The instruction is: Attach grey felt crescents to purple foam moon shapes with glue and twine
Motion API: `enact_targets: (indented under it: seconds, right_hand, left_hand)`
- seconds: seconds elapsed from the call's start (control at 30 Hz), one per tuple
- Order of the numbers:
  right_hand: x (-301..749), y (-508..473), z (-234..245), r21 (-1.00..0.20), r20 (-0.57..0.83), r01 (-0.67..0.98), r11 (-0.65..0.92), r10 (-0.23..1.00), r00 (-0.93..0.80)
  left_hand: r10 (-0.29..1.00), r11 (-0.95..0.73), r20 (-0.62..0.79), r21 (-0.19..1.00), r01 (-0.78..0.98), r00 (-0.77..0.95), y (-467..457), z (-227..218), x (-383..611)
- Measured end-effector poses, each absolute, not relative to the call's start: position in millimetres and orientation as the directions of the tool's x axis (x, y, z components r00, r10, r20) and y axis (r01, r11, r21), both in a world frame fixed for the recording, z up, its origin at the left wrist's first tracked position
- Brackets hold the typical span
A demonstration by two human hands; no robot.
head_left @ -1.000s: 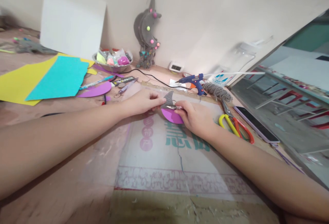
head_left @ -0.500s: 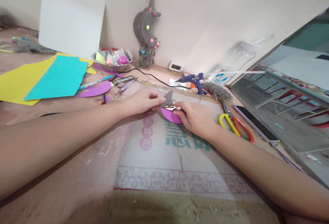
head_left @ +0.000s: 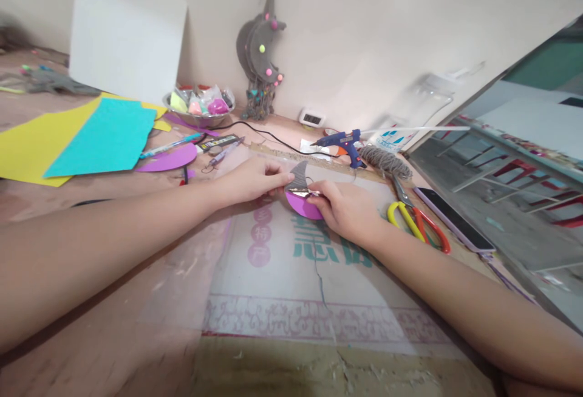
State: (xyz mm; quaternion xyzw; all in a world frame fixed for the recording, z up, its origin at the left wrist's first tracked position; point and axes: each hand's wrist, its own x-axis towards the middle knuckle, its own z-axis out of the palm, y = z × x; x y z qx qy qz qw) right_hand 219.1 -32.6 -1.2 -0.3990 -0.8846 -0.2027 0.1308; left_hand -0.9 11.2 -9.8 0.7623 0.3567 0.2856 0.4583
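My left hand (head_left: 255, 179) pinches the edge of a grey curved cut-out (head_left: 299, 174) that lies over a purple paper half-disc (head_left: 301, 206). My right hand (head_left: 347, 207) is closed around a small metallic tool (head_left: 302, 192), pressed where the grey piece meets the purple one. Both pieces rest on a printed plastic sheet (head_left: 291, 269) spread over the table. What kind of tool it is I cannot make out.
Yellow-and-red scissors (head_left: 416, 222) and a phone (head_left: 453, 219) lie to the right. A blue glue gun (head_left: 341, 141), twine (head_left: 385, 161), a bowl of coloured bits (head_left: 200, 107), pens, a purple crescent (head_left: 170, 159), and teal (head_left: 102, 137) and yellow sheets surround the work. A grey moon decoration (head_left: 262, 51) leans on the wall.
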Motion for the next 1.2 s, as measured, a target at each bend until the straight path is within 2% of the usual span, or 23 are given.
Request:
enact_targets:
  seconds: [0.73,1.03,1.2]
  right_hand:
    - [218.9,-31.5,-3.2,0.283,0.345,0.751,0.596,0.668,-0.66]
    - [219.0,-31.0,-4.8,0.307,0.366,0.737,0.603,0.64,-0.676]
    - [219.3,-32.4,-4.7,0.279,0.415,0.752,0.597,0.631,-0.655]
  left_hand:
    - [0.813,-0.296,0.071,0.905,0.305,0.578,13.2,-12.0,-1.9]
    - [0.814,-0.307,0.07,0.895,0.324,0.577,11.9,-11.3,-1.9]
    - [0.809,-0.316,0.088,0.899,0.304,0.582,12.3,-12.3,-2.3]
